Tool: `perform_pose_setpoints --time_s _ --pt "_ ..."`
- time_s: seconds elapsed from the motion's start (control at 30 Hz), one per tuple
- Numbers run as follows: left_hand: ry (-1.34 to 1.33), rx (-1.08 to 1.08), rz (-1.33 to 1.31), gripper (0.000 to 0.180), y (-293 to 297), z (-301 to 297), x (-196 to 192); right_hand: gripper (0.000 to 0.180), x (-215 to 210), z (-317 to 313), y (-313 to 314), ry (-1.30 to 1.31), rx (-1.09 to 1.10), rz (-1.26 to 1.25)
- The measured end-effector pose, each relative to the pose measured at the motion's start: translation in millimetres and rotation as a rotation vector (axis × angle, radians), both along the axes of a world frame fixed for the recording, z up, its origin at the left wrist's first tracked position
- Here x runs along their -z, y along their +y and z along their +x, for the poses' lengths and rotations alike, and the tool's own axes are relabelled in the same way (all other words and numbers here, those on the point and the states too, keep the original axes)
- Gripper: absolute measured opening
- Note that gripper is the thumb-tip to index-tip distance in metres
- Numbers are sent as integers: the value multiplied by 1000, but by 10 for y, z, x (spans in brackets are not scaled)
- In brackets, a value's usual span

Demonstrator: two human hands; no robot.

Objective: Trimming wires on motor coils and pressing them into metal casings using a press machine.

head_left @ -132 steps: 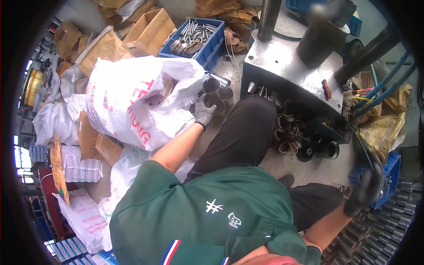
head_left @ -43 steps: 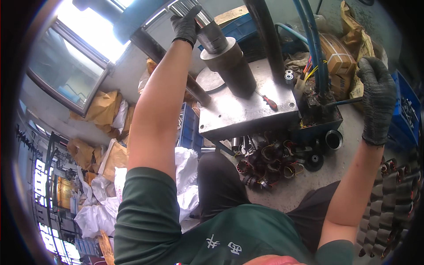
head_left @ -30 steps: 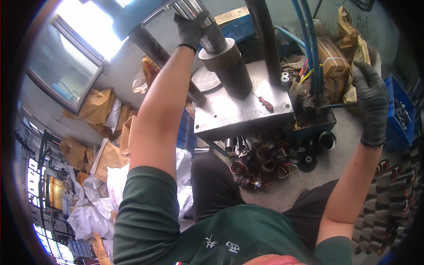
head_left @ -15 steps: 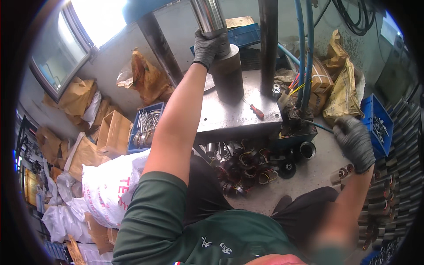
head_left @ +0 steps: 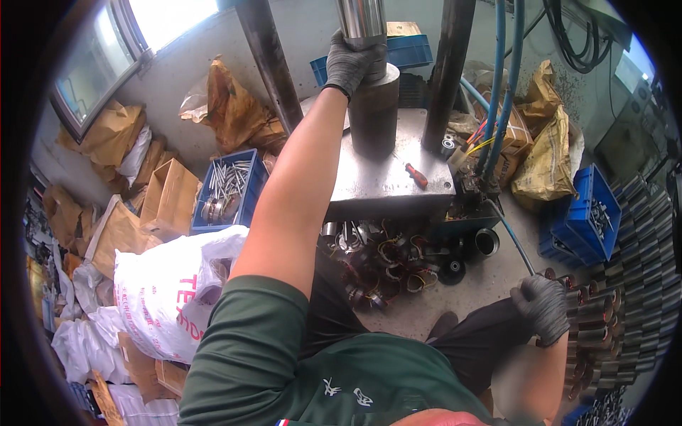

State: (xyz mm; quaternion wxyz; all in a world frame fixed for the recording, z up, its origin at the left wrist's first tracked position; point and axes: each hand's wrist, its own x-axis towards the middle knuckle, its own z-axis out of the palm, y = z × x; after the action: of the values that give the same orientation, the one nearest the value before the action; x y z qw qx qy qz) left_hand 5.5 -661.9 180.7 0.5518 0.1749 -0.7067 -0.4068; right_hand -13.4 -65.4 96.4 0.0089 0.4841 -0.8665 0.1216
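Observation:
My left hand [head_left: 349,65], in a dark grey glove, is closed round a grey metal cylinder [head_left: 379,55] under the shiny steel ram [head_left: 361,20] of a press. Below it stands a wider steel cylinder [head_left: 374,117], upright on the metal press table [head_left: 348,186]. My fingers hide much of the held piece. On the right, my gloved right hand [head_left: 543,309] is curled at the lower end of a thin metal lever [head_left: 513,236], which slopes down from the press's side. A red-handled screwdriver [head_left: 416,176] lies on the table beside the wide cylinder.
Wound motor parts [head_left: 391,259] crowd the floor under the table. Blue bins with metal pieces stand left [head_left: 250,186] and right [head_left: 595,213]. Rows of metal cylinders [head_left: 604,319] fill the far right. A white sack [head_left: 160,295] and cartons [head_left: 167,199] lie left. Blue hoses [head_left: 506,92] hang beside the press.
My right hand has moved down and toward me, and the lever has swung downward with it. My left hand keeps its hold under the ram. The whole view has shifted slightly.

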Motion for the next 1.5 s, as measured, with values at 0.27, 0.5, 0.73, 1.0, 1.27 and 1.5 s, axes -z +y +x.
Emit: perform_pose_setpoints --time_s 0.27,0.5,0.73,1.0,1.27,1.5 --pt "36 28 1 99 151 56 -65 26 18 14 1 8 70 -6" --pt "-16 -15 45 93 78 15 -88 18 37 2 14 38 47 -54" --pt "-98 -81 101 89 235 56 -110 14 -238 -134 -108 6 19 -156" --pt "-71 -55 82 86 150 51 -82 10 -1028 -1481 -1315 636 -16 -622" --pt "101 215 46 74 -39 -8 82 41 -874 -1369 -889 480 -111 -353" --pt "65 79 9 67 136 -13 -76 31 -106 -117 -82 91 -81 -4"
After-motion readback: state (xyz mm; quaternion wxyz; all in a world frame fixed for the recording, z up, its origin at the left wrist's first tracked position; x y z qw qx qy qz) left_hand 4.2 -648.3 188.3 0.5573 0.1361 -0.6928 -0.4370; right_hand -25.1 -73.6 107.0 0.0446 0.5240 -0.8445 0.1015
